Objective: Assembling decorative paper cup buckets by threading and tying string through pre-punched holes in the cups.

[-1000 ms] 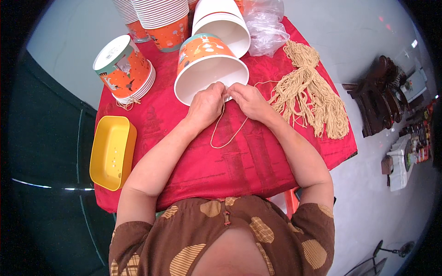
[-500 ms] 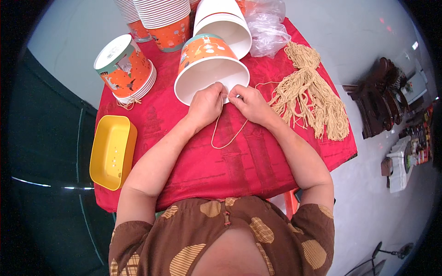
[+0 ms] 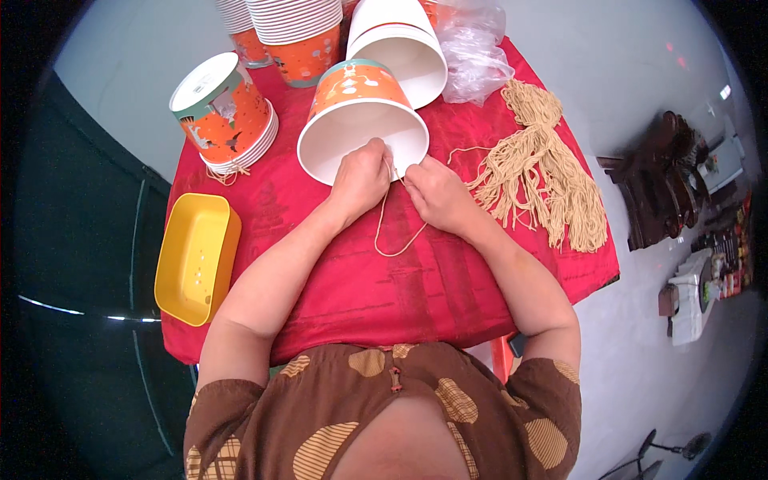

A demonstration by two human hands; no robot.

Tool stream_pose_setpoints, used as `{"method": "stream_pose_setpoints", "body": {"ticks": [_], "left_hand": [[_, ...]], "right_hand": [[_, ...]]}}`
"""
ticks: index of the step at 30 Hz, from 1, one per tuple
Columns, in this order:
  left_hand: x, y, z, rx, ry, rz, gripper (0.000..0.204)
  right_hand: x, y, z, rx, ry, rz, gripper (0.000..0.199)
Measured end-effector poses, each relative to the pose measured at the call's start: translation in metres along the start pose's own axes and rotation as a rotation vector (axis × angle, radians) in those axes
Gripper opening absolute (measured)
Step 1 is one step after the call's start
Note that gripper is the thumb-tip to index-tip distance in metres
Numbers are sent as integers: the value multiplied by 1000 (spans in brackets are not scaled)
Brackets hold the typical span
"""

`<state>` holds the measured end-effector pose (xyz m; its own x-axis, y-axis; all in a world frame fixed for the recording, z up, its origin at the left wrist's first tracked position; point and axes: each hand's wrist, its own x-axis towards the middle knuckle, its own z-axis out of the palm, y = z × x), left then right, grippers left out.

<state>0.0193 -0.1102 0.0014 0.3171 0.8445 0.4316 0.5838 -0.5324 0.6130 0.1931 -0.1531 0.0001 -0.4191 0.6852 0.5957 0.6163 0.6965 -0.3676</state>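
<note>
A paper bucket [image 3: 328, 138], orange printed outside and white inside, lies tilted on its side with its mouth facing me. My left hand [image 3: 362, 178] is closed at the lower rim, thumb and fingers pinching a beige cord [image 3: 392, 254] there. Just right of it, my right hand [image 3: 437, 192] pinches the same cord close to the rim. Between the hands the cord hangs down in a loose loop. Its exact path through or around the rim is hidden by my fingers. A tied bundle of beige cords [image 3: 544, 172] lies to the right of my right hand.
Left stand an upside-down stack of buckets [image 3: 224, 120] with cord at its base and a yellow bin [image 3: 216, 210] holding small pale bits. More stacked buckets [image 3: 300, 48], white-sided buckets [image 3: 408, 68] and a clear plastic bag [image 3: 472, 60] are at the back of the red tablecloth [image 3: 320, 320].
My right hand has shifted slightly right and down, drawing the cord taut by the rim. The hanging loop looks a little narrower. My left hand stays at the rim.
</note>
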Motion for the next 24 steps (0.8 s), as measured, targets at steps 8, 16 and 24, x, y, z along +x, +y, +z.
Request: {"method": "stream_pose_setpoints", "body": {"ticks": [8,16,24], "left_hand": [[2,2,-1,59,-17,-42,14],[6,6,-14,65,-74,-101,17],[8,12,-19,-157,-207,-24,13]], "right_hand": [[2,-38,-5,-538,-253,135,6],[4,-17,-6,-322,-31,-33,9],[7,12,-10,-92,-21,-66,6]]}}
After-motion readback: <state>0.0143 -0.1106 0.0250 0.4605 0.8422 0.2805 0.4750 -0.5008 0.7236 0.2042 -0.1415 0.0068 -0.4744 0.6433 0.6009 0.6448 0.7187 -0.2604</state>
